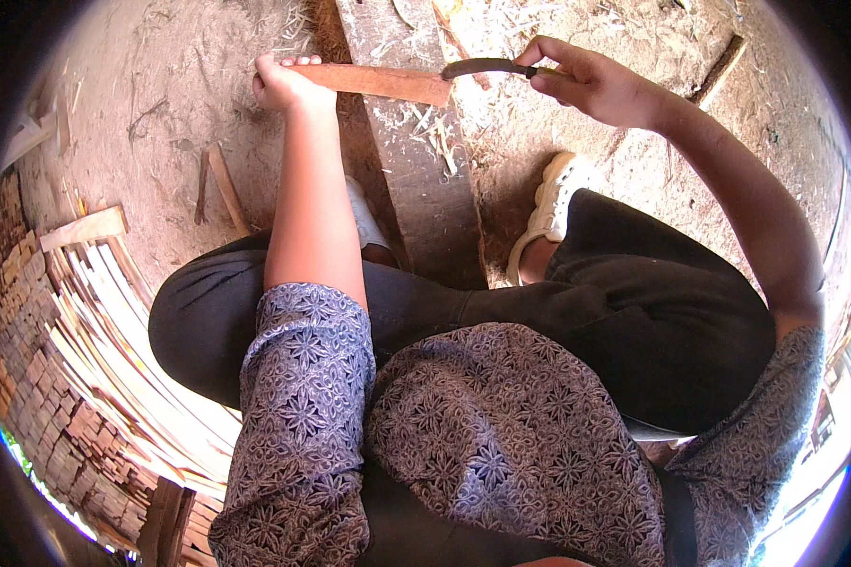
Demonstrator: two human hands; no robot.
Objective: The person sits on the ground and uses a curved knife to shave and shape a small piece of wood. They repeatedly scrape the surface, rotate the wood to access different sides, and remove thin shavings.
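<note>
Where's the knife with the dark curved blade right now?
In the head view, the knife is near the top, right of centre, held in the right hand, its tip at the reddish-brown wood strip's right end.

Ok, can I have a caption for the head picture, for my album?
Left hand grips a flat reddish-brown wooden strip; right hand holds a dark curved knife near its end.

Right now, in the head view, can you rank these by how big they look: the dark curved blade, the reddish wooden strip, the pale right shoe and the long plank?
1. Long plank
2. Reddish wooden strip and pale right shoe: too alike to rank
3. Dark curved blade
</note>
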